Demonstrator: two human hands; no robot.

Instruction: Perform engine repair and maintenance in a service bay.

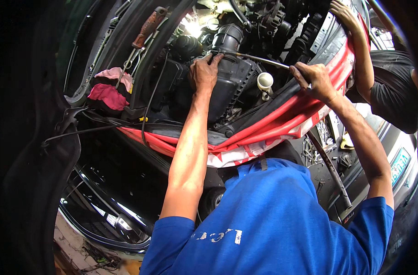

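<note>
The left forearm is extended almost straight from the lower edge up into the engine bay, with the elbow only slightly bent. The left hand [203, 74] is placed back upward at the near end of a black duct [228, 37], beside a black ribbed housing [234, 85]. Its thumb and index finger are directed toward the duct's lower rim, close to the tip of a long-shafted tool [264, 60]; whether anything is pinched between them cannot be told.

The right arm is bent at the elbow and is angled up and leftward from the lower right. By the right hand [313, 82] the tool is grasped at its rear end, with the fingers curled around the handle, which is mostly hidden. The shaft is held nearly level, sloped slightly upward toward the left, and its tip is located at the duct's lower rim; actual contact is not discernible.

A white cup-shaped part [265, 81] is seen below the shaft, between the two hands. The near edge of the bay is covered by a red and white sheet [264, 133], over which both forearms are passed. At the upper right, a co-worker's hand [345, 16] is noted near the bay's edge, well apart from the left hand.
</note>
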